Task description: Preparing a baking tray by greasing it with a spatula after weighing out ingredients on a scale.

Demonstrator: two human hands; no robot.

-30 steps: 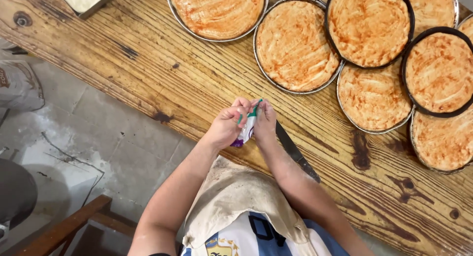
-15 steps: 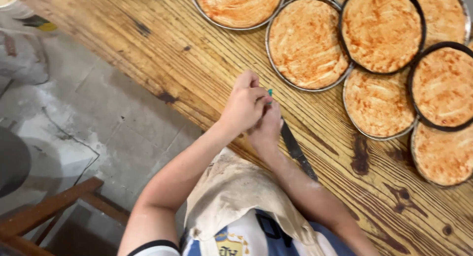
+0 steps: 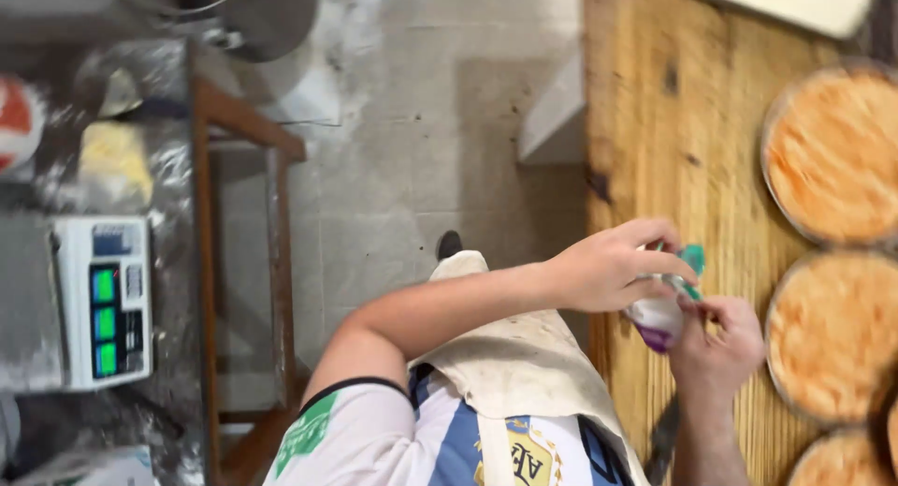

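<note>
At centre right of the frame, you are gripping a small packet [image 3: 659,310] with your left hand [image 3: 613,266]. Your right hand [image 3: 720,341] is pinching its green top from below, both hands close together over the wooden table [image 3: 655,121], left of the sauced pizzas [image 3: 832,154].

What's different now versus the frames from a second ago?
The head view has swung round: the wooden table now sits at the right, with a digital scale in sight at the left. Both hands stay together over the table edge, left hand and right hand still gripping the small packet. The sauced bases lie unmoved.
</note>
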